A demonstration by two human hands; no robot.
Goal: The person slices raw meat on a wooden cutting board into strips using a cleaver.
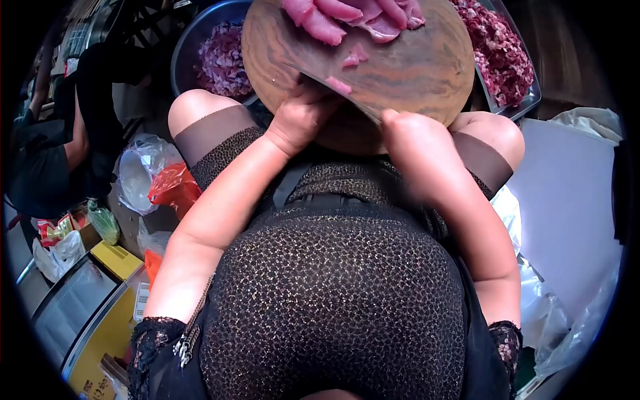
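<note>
A round wooden chopping board rests in front of my knees. Slices of pink raw meat are heaped on its far side, and a small meat scrap lies nearer. My right hand is closed around a knife at the board's near right edge. The knife blade slants up and left across the near part of the board, seen almost edge-on. A meat piece shows along the blade. My left hand is curled at the near left, against or just below the blade; its fingertips are hidden.
Left of the board stands a metal basin of chopped meat; at its right, a metal tray holds more chopped meat. Plastic bags and a yellow box lie at left. Another person is at upper left.
</note>
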